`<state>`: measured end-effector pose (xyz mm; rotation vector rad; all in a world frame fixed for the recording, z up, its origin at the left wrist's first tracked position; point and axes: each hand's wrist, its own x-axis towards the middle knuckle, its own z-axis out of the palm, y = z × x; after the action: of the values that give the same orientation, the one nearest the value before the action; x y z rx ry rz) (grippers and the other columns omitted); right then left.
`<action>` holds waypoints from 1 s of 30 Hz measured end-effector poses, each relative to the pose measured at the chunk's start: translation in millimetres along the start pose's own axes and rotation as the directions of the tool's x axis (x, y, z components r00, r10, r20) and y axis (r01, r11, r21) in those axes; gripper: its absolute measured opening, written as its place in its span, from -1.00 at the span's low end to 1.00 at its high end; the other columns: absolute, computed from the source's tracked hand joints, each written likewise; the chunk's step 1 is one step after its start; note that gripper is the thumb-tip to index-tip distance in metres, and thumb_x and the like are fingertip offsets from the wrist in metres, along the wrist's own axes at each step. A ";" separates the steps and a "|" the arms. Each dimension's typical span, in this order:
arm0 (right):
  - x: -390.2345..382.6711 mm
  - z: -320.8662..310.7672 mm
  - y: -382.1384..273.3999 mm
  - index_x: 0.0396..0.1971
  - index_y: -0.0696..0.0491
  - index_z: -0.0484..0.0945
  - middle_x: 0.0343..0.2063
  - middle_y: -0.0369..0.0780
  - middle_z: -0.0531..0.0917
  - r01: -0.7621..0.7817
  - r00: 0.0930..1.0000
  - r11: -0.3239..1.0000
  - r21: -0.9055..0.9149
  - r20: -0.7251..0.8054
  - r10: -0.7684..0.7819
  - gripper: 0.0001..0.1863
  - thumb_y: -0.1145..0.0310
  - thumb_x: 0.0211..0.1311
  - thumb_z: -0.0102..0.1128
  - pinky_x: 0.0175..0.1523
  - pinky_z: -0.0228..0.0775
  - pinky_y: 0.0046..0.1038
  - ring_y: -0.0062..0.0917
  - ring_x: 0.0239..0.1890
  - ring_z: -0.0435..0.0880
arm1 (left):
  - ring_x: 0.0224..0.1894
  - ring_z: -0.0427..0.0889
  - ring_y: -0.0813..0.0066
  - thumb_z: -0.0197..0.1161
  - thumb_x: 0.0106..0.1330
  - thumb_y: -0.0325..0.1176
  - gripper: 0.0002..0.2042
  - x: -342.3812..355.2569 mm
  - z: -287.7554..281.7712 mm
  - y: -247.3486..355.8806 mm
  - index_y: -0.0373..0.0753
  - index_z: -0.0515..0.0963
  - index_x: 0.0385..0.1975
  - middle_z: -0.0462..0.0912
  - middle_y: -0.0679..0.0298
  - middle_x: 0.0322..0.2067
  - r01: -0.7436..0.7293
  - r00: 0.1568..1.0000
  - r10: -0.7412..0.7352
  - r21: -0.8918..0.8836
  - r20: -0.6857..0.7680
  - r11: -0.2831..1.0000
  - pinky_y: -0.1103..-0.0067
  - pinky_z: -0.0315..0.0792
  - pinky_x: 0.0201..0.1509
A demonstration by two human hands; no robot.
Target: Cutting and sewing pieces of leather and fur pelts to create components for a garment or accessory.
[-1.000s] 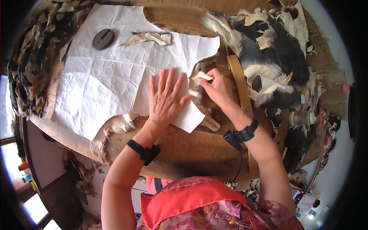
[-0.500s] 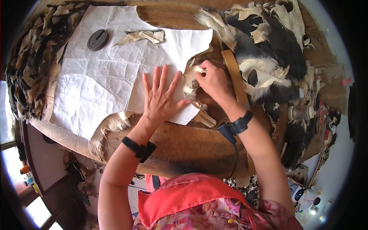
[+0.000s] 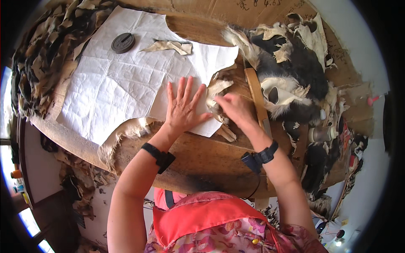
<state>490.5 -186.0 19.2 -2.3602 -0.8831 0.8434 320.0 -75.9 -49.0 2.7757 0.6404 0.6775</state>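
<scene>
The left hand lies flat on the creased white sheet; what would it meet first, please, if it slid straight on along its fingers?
Sliding forward, the left hand would probably first meet the pale, elongated hide scrap lying on the sheet, likely near its right end, though depth is unclear.

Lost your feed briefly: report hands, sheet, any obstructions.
Left hand spread flat on white sheet. Right hand at pale hide, grip unclear. On sheet, clear of hands: dark disc, pale scrap.

Two hands (image 3: 184, 110) — two black wristbands (image 3: 265, 154); one white sheet (image 3: 105, 80) — one dark slotted disc (image 3: 122, 44)
</scene>
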 end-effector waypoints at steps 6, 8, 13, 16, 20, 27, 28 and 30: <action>5.2 26.0 18.2 -0.57 0.11 0.64 -0.73 -0.14 0.63 0.232 0.933 0.963 -0.140 -0.250 -0.261 -0.73 0.20 0.04 0.40 -0.42 0.46 -0.35 -0.37 -0.62 0.66 | 0.55 -0.08 -0.06 0.31 0.03 0.38 -0.01 7.0 -3.5 8.5 0.04 0.19 0.47 0.03 -0.02 0.49 0.012 0.999 -0.011 -0.009 0.038 1.000 -0.15 -0.29 0.50; 6.2 25.4 23.9 -0.56 0.10 0.64 -0.71 -0.14 0.64 0.232 0.912 0.944 -0.232 -0.286 -0.295 -0.75 0.21 0.05 0.39 -0.41 0.47 -0.35 -0.37 -0.60 0.68 | 0.54 -0.07 -0.06 0.32 0.03 0.38 -0.01 5.7 -1.1 8.4 0.03 0.19 0.47 0.03 -0.03 0.49 -0.006 1.000 0.006 -0.006 0.028 1.000 -0.16 -0.29 0.50; -34.6 -21.0 28.4 -0.37 0.07 0.64 -0.53 -0.10 0.69 0.241 0.881 0.950 -0.198 -0.365 -0.300 -0.78 0.24 0.11 0.36 -0.32 0.53 -0.22 -0.19 -0.47 0.70 | 0.54 -0.07 -0.09 0.31 0.04 0.36 -0.02 -4.3 3.7 2.5 0.04 0.19 0.47 0.02 -0.03 0.49 0.006 1.000 -0.006 -0.006 0.022 1.000 -0.17 -0.30 0.49; -57.7 -54.3 88.5 -0.19 0.07 0.55 -0.21 -0.08 0.62 -0.010 0.781 0.864 -0.503 -0.544 -0.308 -0.65 0.20 0.11 0.40 -0.22 0.54 -0.12 -0.11 -0.28 0.68 | 0.55 -0.11 -0.09 0.29 0.09 0.35 -0.05 3.1 0.1 1.4 0.07 0.16 0.48 -0.01 -0.02 0.50 0.001 0.999 -0.001 0.001 0.045 1.000 -0.18 -0.31 0.49; -84.7 -52.6 131.3 -0.19 0.05 0.50 -0.13 -0.10 0.53 -0.039 0.825 0.871 -0.490 -0.508 -0.249 -0.59 0.19 0.06 0.47 -0.20 0.52 -0.10 -0.09 -0.23 0.64 | 0.57 -0.15 -0.02 0.24 0.10 0.40 0.00 3.5 -1.8 8.7 0.01 0.10 0.50 -0.04 0.00 0.51 -0.037 0.993 0.038 -0.012 0.108 0.999 -0.18 -0.37 0.51; -81.7 -37.9 112.6 -0.26 0.00 0.52 -0.28 -0.16 0.60 -0.022 0.806 0.934 -0.356 -0.559 -0.194 -0.68 0.28 0.05 0.48 -0.19 0.50 -0.12 -0.10 -0.25 0.65 | 0.56 -0.15 -0.05 0.16 0.34 0.17 -0.12 -53.7 -24.2 53.2 -0.32 0.05 0.47 -0.06 -0.01 0.52 -0.126 0.936 0.177 -0.181 0.304 0.975 0.07 -0.26 0.59; -82.7 -39.6 107.8 -0.26 0.01 0.54 -0.32 -0.18 0.61 0.057 0.797 0.931 -0.361 -0.545 -0.261 -0.68 0.31 0.04 0.50 -0.26 0.50 -0.18 -0.18 -0.28 0.66 | 0.56 -0.16 -0.07 0.18 0.37 0.08 -0.16 -57.3 -28.6 56.0 -0.33 0.03 0.48 -0.07 -0.01 0.52 -0.133 0.911 0.210 -0.229 0.355 0.964 0.09 -0.24 0.59; -85.2 -44.2 85.7 -0.26 0.03 0.56 -0.35 -0.20 0.62 0.136 0.780 0.923 -0.360 -0.535 -0.323 -0.68 0.35 0.02 0.52 -0.32 0.50 -0.23 -0.26 -0.32 0.66 | 0.51 0.08 -0.02 0.27 0.37 -0.10 -0.33 -49.4 -50.0 57.0 -0.34 0.26 0.38 0.20 -0.06 0.43 -0.145 0.931 0.218 -0.252 0.293 0.957 0.16 0.05 0.53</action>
<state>504.5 -313.5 29.6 -2.4620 -1.0454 -0.1571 277.1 -143.8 -7.5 2.6621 0.2241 0.2959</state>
